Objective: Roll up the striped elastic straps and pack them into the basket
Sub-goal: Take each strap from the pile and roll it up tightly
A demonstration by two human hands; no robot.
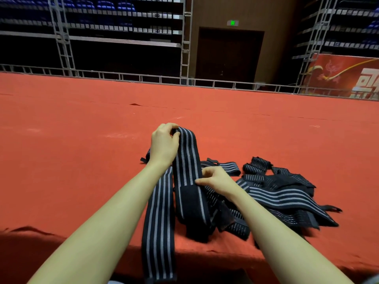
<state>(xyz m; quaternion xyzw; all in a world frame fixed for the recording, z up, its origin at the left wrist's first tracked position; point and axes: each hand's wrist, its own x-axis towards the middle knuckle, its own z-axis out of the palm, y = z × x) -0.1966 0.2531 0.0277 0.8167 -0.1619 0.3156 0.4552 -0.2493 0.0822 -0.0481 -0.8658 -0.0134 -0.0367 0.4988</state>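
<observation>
A long black elastic strap with grey lengthwise stripes [187, 160] was held up between the two hands over the red cloth-covered tabletop [82, 160]. The left hand [164, 146] was raised at the top of the strap, its thumb and curled fingers pinching the strap's folded upper bend, so the strap hung down from that grip in two runs. One run dropped to the left, passed under the left wrist and lay across the tabletop's near edge, its end trailing over the edge toward the person. The other run came down to the right of the left hand and ended in a plain black patch [189, 199] resting on the cloth.

The right hand [217, 179] was lower and nearer, beside the strap's right edge, just above that black patch. Its fingertips pointed left and touched the strap's edge; whether they pinched it or only touched it could not be told.

To the right of the hands lay a loose heap of more black striped straps [283, 193], overlapping and tangled, some stretched flat and some bunched, touching the held strap's lower part.

Beyond the tabletop stood a grey metal railing [143, 77] and a dark brown door [228, 56].
</observation>
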